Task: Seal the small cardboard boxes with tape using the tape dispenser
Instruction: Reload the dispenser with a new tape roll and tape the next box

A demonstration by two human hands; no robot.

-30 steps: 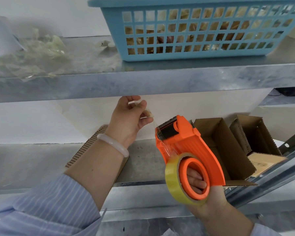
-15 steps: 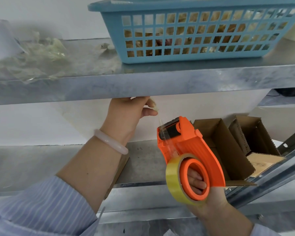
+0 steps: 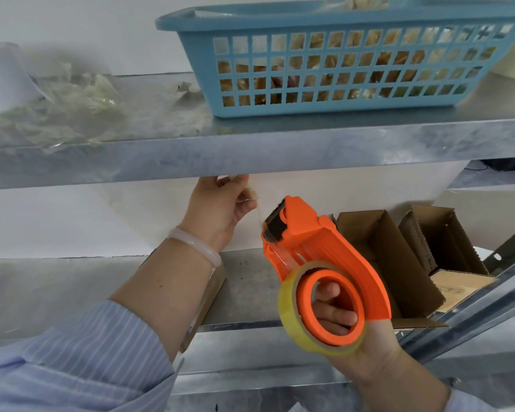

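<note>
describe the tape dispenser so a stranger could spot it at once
Below the metal shelf carrying the blue basket, the right hand holds the tape dispenser. It is the only bright orange thing, with a yellow tape roll on its hub, left of the brown boxes.

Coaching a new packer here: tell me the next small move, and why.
Probably tilt the tape dispenser so its toothed blade cuts the strip. The left hand pinches the tape end up by the shelf edge, the strip runs to the blade, and the right hand grips the dispenser's ring.
</note>
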